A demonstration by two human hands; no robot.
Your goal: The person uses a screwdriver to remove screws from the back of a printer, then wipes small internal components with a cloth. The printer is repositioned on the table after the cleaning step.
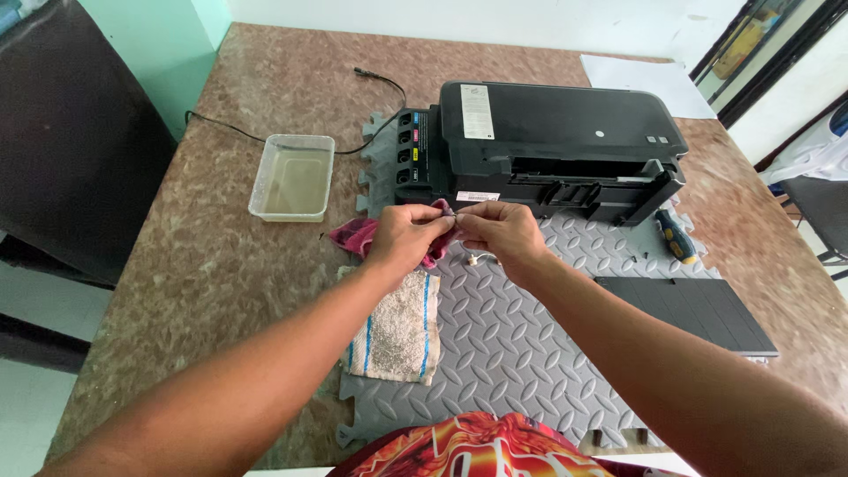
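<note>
Above the grey diamond-plate foam mat [521, 336] near the table's middle, we pinch a tiny, indistinct part between both hands, left hand [408, 237] and right hand [502, 233] fingers closed together, before the black inkjet printer [556, 146], pink rag [358, 237] beneath.

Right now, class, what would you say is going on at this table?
A person's left hand and right hand meet over a grey foam mat, pinching something too small to make out, with a pink cloth at the left hand. A black printer sits just behind the hands. A white towel, a clear tub of liquid, a screwdriver and a black panel lie around.
</note>
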